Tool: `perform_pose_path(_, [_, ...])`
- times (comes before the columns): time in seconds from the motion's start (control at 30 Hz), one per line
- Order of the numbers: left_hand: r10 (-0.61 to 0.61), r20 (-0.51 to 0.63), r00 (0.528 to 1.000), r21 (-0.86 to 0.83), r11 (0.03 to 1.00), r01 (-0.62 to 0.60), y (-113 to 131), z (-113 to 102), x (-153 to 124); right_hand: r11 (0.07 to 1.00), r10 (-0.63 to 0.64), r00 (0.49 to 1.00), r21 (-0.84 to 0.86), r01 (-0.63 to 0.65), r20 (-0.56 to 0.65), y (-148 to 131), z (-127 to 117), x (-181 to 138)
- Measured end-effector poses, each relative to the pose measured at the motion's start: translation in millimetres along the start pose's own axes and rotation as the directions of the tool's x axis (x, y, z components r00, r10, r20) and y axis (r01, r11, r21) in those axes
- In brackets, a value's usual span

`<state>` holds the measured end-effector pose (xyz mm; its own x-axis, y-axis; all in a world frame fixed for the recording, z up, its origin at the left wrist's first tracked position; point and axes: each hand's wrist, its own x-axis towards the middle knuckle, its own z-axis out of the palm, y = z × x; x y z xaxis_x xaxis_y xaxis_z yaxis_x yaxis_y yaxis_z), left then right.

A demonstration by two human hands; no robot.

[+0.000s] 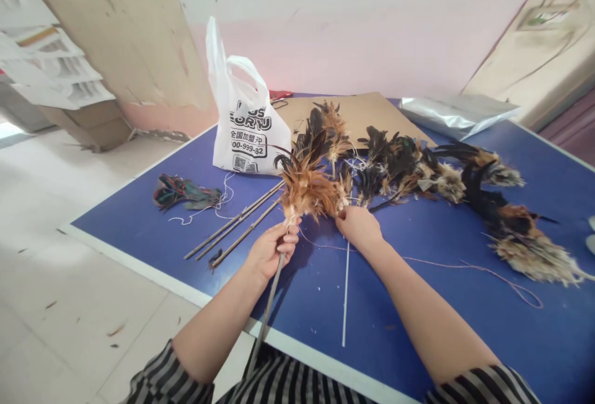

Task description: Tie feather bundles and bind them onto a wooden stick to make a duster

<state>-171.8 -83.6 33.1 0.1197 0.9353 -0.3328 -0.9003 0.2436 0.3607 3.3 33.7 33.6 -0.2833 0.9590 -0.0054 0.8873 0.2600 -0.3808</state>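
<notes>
My left hand (272, 248) is closed around a thin stick (266, 318) that runs down toward my lap. A tuft of orange-brown feathers (307, 190) is bound to the stick's top end, just above my fingers. My right hand (357, 225) is closed at the base of that tuft, pinching feathers from a long string of black and brown feathers (418, 168) that trails right across the blue table (139, 218). A thin pinkish thread (465, 266) runs from the hands to the right.
Three bare sticks (237, 223) lie left of my hands. A small dark feather bundle (183, 193) with white string sits at the far left. Behind stand a white plastic bag (244, 125), a cardboard sheet (362, 114) and a silver pouch (455, 109). A white line (345, 292) crosses the table.
</notes>
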Motion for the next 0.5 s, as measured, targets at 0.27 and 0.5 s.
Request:
perform_pose_path(0.27, [0.006,0.006,1.0,0.055,0.998,-0.006,-4,1,0,0.236,-0.048,0.979,0.955,-0.182,0.199,-23,-6,-49])
perform_pose_path(0.5, [0.04,0.009,0.999,0.107,0.993,-0.041,-8,2,-2,0.155,0.034,0.999,0.987,-0.046,0.041,-53,11,-66])
